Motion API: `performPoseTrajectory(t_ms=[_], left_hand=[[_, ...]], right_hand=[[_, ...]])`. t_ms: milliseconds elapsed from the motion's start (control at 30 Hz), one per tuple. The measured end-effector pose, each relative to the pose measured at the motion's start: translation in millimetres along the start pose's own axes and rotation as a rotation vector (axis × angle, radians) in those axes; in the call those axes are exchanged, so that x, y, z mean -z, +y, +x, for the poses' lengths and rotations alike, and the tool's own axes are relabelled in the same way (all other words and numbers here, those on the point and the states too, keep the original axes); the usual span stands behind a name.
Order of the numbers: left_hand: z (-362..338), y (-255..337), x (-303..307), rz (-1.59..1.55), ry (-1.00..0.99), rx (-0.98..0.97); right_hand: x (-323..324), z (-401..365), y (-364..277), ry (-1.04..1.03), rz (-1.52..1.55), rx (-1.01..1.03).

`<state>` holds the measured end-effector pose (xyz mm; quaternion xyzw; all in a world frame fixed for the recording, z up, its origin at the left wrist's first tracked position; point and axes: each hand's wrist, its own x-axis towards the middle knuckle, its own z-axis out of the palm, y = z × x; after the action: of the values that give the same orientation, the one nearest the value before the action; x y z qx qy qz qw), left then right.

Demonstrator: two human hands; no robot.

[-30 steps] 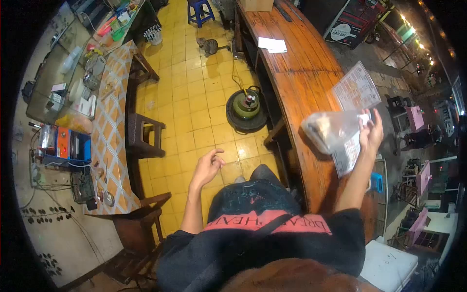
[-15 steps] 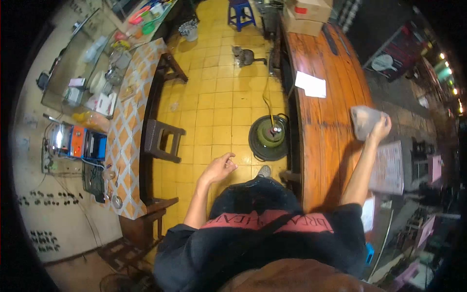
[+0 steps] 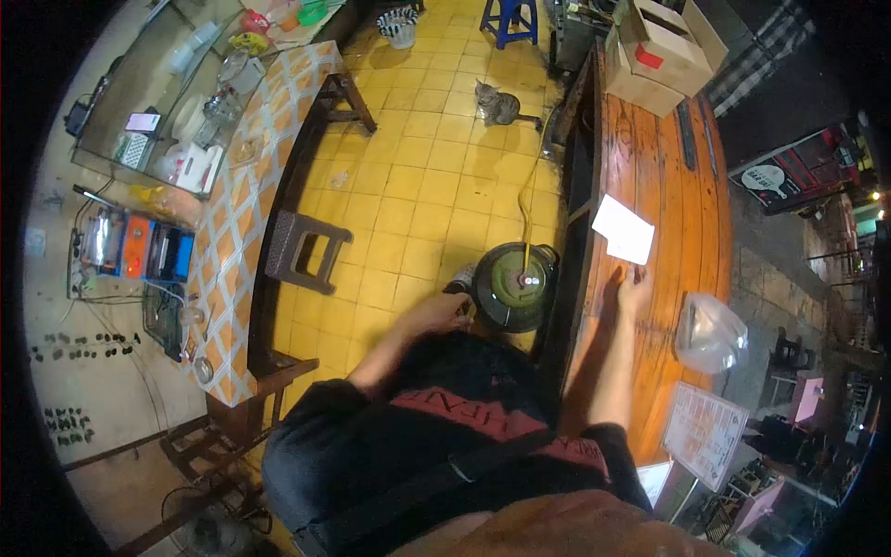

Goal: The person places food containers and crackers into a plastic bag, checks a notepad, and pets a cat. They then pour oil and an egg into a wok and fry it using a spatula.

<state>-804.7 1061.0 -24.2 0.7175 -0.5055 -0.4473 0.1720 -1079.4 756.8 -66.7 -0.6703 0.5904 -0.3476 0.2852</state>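
On the long wooden table, my right hand (image 3: 634, 295) reaches to the near edge of a white sheet of paper (image 3: 623, 229). Its thumb and fingers are apart, the tips at the paper's edge. A translucent plastic bag (image 3: 710, 332) with something pale inside rests to the right of my right forearm, untouched. My left hand (image 3: 441, 313) hangs over the floor in front of me, loosely bent and dim, with nothing visible in it. Just right of it stands a green gas cylinder (image 3: 517, 286) in a black tub, with a yellow hose.
A cat (image 3: 501, 104) sits on the yellow tiles. Cardboard boxes (image 3: 664, 56) stand at the far end of the wooden table (image 3: 608, 371). A printed sheet (image 3: 703, 434) lies nearer. To the left are a brown stool (image 3: 308, 252) and a checkered counter (image 3: 246, 200).
My right hand has let go of the plastic bag, now on the table, and moved left to the white paper. The view has shifted; my left hand is nearer the gas cylinder.
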Motion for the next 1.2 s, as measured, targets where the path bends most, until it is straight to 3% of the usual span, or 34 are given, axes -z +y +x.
performPoseTrajectory(t_ms=[100,133,167,233,267,333,367,433,467,533,667,700,733,767,800,833,867,900,967,1033,1100,1167,1200], left_hand=[[28.4,-4.3,30.5,-0.011,-0.023,-0.118],[34.9,-5.0,41.7,-0.029,-0.053,-0.069],[38.4,-6.0,51.9,-0.051,-0.086,-0.016],[41.9,-8.3,78.5,-0.049,-0.037,-0.048],[45.2,-9.0,93.4,-0.042,0.006,-0.074],[57.4,-11.6,119.2,0.046,-0.024,-0.067],[62.3,-14.3,126.9,0.136,-0.060,-0.051],[94.2,-43.5,121.8,0.177,-0.086,-0.100],[107.8,-47.0,125.1,0.225,-0.103,-0.144],[127.7,-44.7,133.4,0.207,-0.112,-0.186],[148.4,-8.5,161.6,0.283,-0.198,-0.210],[159.1,-8.0,160.6,0.286,-0.215,-0.214],[172.0,-9.5,156.8,0.200,-0.251,-0.313],[182.0,-5.2,154.0,0.114,-0.288,-0.412],[189.0,3.2,147.2,0.119,-0.308,-0.421],[193.2,14.9,139.3,0.099,-0.192,-0.497],[197.9,26.3,133.4,0.077,-0.077,-0.571],[198.4,42.2,133.8,0.082,-0.103,-0.581],[194.8,76.1,135.4,0.049,0.109,-0.635],[211.1,79.5,110.4,0.028,0.063,-0.695],[214.2,83.8,102.8,0.092,-0.003,-0.725],[211.2,88.2,102.5,-0.242,-0.658,-0.383],[215.6,58.9,59.7,-0.237,-0.384,-0.556]], right_hand=[[-27.8,40.5,3.8,0.015,-0.251,-0.049],[-50.1,61.5,49.6,0.134,-0.379,0.045],[-50.4,62.5,33.3,0.139,-0.381,0.051],[-49.5,67.6,9.1,0.046,-0.293,-0.285],[-53.3,72.0,15.0,0.054,-0.295,-0.278],[-65.1,87.1,57.6,0.189,-0.580,-0.371],[-65.4,83.7,46.0,0.191,-0.591,-0.371],[-66.7,77.5,16.5,0.420,-0.516,-0.500],[-62.0,80.2,12.2,0.432,-0.522,-0.492],[-50.9,80.4,4.1,0.189,-0.440,-0.534],[-51.7,68.3,0.4,0.300,-0.525,-0.447],[-51.7,64.3,6.0,0.350,-0.511,-0.309],[-50.7,60.6,12.8,0.401,-0.496,-0.170],[-49.1,52.0,3.4,0.409,-0.503,-0.187],[-47.3,38.8,-5.4,0.364,-0.216,-0.066],[-47.1,23.1,-27.6,0.319,0.071,0.056],[-52.2,6.8,-56.5,0.317,0.269,0.016],[-44.2,-13.8,-105.2,0.167,0.260,-0.147],[-47.3,-49.8,-134.7,0.089,0.329,-0.207],[-56.5,-80.3,-143.5,0.156,0.527,-0.325],[-51.2,-102.4,-168.5,0.192,0.326,-0.332],[-45.3,-118.3,-189.1,0.190,0.264,-0.275],[-42.8,-123.7,-186.6,0.203,0.264,-0.284]])
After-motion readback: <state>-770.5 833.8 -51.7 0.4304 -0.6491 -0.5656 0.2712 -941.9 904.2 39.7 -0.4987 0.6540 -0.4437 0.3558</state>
